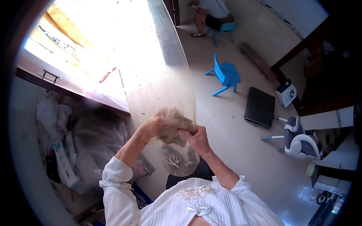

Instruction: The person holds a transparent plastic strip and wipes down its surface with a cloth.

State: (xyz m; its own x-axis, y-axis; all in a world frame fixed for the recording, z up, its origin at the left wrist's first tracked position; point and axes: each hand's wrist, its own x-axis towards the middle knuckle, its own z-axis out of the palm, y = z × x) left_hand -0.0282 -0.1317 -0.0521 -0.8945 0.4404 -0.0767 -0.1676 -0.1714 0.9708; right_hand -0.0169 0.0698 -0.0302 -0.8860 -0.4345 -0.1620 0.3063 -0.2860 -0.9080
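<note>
A long, pale, see-through panel (162, 88) with a rounded near end stretches from my lap toward the bright window. At its near end, a greyish-brown, crumpled piece (171, 132), soft like a rag, is between my hands; its kind is hard to tell. My left hand (156, 120) is bent over its upper left side, with the fingers partly blurred. On the right, my right hand (198, 140) grips its edge, thumb on top and fingers curled. White, wet-looking streaks (173, 160) show on the panel below my hands, over my dark clothing.
Blue plastic chairs (226, 75) stand on the tiled floor, one with a seated person (215, 13). A skateboard (258, 62), a black flat case (260, 107), a white box (286, 94) and a grey-white seat (299, 141) lie to the right. Plastic-wrapped goods (98, 137) fill the left.
</note>
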